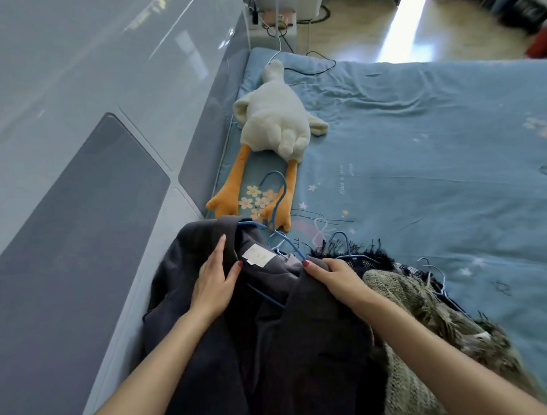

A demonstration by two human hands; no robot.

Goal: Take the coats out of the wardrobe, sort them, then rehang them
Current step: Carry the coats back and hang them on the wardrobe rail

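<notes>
Left hand point(213, 280) lies flat, fingers straight, on dark grey coat point(271, 339) collar. Right hand point(333, 278) grips the coat's other lapel over a blue hanger point(266, 297), on the bed point(419, 138).

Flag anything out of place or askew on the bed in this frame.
Nothing damaged or spilled. The coats lie heaped at the bed's near edge, blue hangers sticking out at odd angles. A plush goose lies beside the headboard, and a loose black cable trails onto the sheet.

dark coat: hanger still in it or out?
Still in. A blue hanger shows inside the open collar of the dark coat. Left hand rests on the collar; right hand grips it.
</notes>
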